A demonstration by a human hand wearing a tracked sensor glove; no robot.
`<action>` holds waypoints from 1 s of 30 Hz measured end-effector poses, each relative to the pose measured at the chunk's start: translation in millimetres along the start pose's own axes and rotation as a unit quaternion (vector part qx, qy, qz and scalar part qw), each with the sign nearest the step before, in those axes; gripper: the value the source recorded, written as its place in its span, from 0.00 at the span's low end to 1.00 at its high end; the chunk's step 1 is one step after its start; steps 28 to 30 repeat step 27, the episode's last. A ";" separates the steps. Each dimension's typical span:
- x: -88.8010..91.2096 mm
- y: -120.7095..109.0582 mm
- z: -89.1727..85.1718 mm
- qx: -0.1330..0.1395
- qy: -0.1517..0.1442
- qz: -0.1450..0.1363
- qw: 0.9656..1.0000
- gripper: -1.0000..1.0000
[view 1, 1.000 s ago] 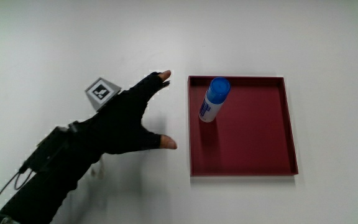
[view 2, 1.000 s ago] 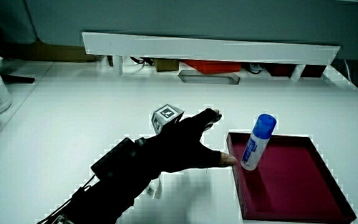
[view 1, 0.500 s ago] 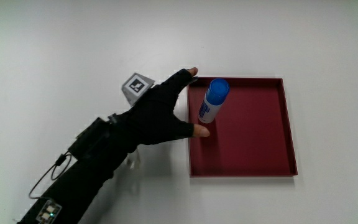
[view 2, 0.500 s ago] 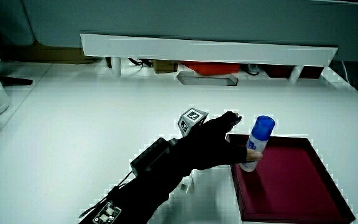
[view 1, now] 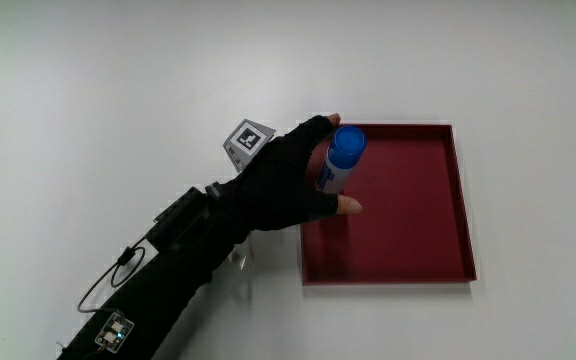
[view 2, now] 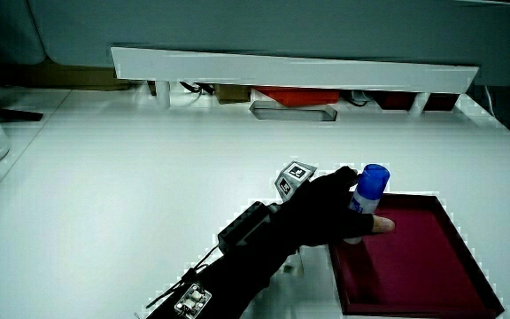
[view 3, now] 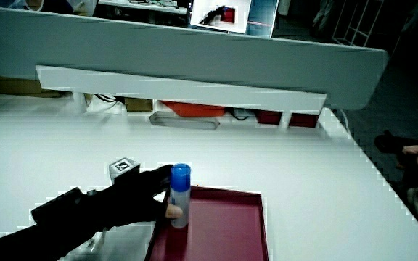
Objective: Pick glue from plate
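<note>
On the plate: glue stick (view 1: pixel 339 163) standing upright inside the dark red tray, in the corner farthest from the person on the hand's side, close to the rim.
Glue look: blue cap, white body with blue print. There's lettering on the label but it's too small to read, so no brand from me.
Grip: hand (view 1: pixel 286 187) is wrapped around the glue body, fingers curled round one side and the bare thumb tip pressed in on the side nearer the person. Both side views (view 2: pixel 335 215) (view 3: pixel 140 197) back this up, blue cap poking out above the glove.
Lifted?: can't tell; the base of the stick is hidden by the glove.
Plate (view 1: pixel 408 230): square, shallow, raised rim, flat on the white table (view 1: pixel 118 90).
Marker cube (view 1: pixel 249 140): sits on the back of the hand, black and white pattern, no readable text.
Forearm: black sleeve with a small box and a thin cable (view 1: pixel 98 290) strapped on.
Partition (view 2: pixel 290 71): low white ledge at the table's edge, seen in both side views.
</note>
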State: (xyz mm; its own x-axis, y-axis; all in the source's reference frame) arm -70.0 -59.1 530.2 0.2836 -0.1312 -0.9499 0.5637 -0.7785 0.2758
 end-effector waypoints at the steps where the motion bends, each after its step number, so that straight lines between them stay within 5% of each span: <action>1: -1.7 0.2 0.5 0.013 0.000 -0.004 1.000 0.61; 6: 0.0 -4.0 2.8 0.058 0.022 0.003 0.998 0.74; 16: 1.2 -7.3 0.9 0.076 0.022 -0.012 0.997 1.00; 18: 1.3 -8.7 2.9 0.084 0.003 -0.025 0.996 1.00; 21: 12.0 -11.8 8.8 0.089 0.016 -0.037 0.995 1.00; 26: 40.0 -23.4 22.1 0.081 -0.030 -0.058 0.995 1.00; 30: 43.2 -25.8 26.5 0.080 -0.028 -0.064 0.994 1.00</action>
